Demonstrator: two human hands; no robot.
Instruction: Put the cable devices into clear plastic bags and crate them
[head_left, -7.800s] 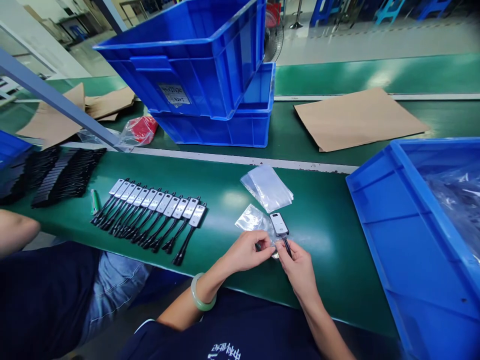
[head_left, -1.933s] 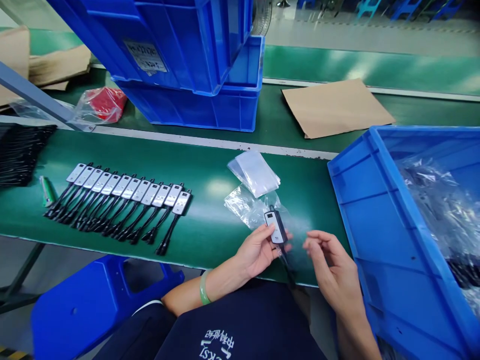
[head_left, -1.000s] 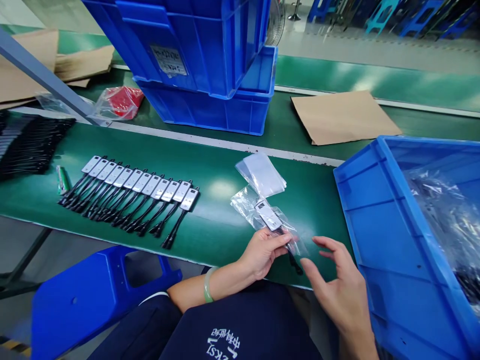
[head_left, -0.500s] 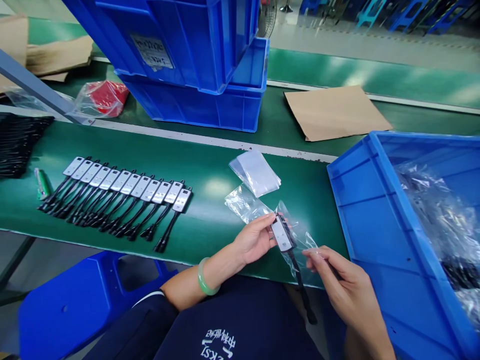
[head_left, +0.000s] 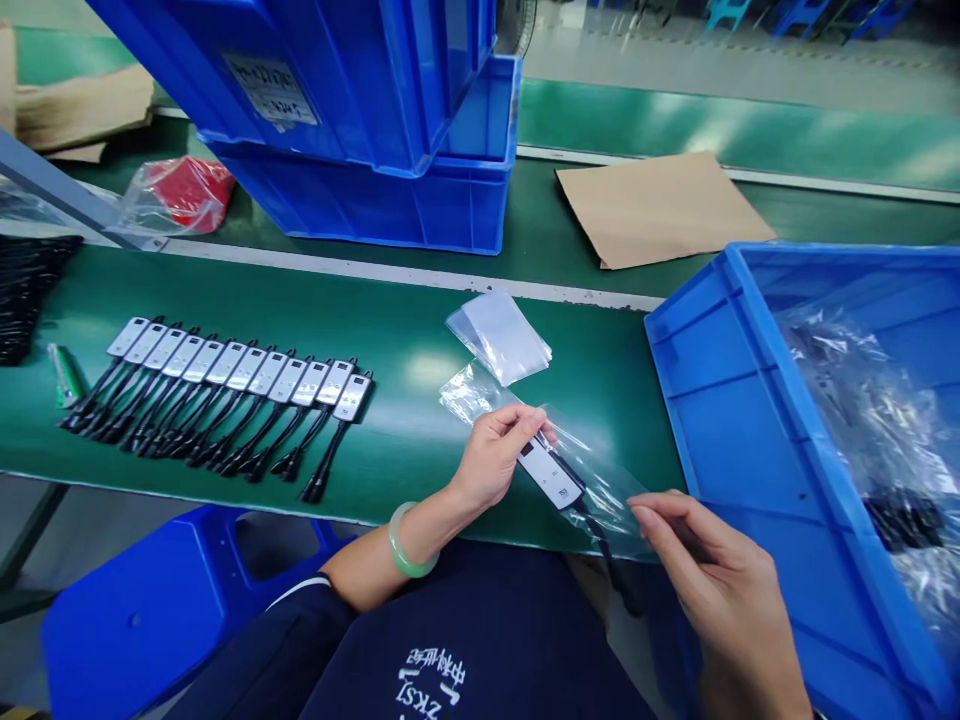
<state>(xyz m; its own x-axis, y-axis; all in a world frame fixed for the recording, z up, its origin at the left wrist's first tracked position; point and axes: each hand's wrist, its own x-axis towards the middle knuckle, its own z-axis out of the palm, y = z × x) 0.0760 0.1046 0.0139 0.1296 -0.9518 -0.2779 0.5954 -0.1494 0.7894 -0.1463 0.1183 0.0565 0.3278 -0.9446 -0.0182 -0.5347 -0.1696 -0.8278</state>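
Note:
A small white-and-black controller box (head_left: 553,476) with a black cable hanging down lies in or against a clear plastic bag (head_left: 609,490). My left hand (head_left: 491,455) pinches the upper end of the controller box together with the bag's film. With thumb and fingers, my right hand (head_left: 712,560) grips the bag's lower right edge and holds the film stretched out. The cable (head_left: 619,580) dangles past the table's front edge. Just beyond my left hand lies a small pile of flat clear bags (head_left: 501,338), with another loose bag (head_left: 474,390) partly under the hand.
A row of several controllers with cables (head_left: 247,370) lies to the left, beside a green tube-like object (head_left: 66,375). Stacked blue crates (head_left: 360,200) stand behind. A blue bin (head_left: 697,400) of bagged items is at right. Cardboard (head_left: 664,208) lies at the back; a blue stool (head_left: 135,610) stands below.
My left hand has shifted to the controller's top end, and the box lies more slanted. My right hand has drawn the bag's edge to the right, stretching the film along the box.

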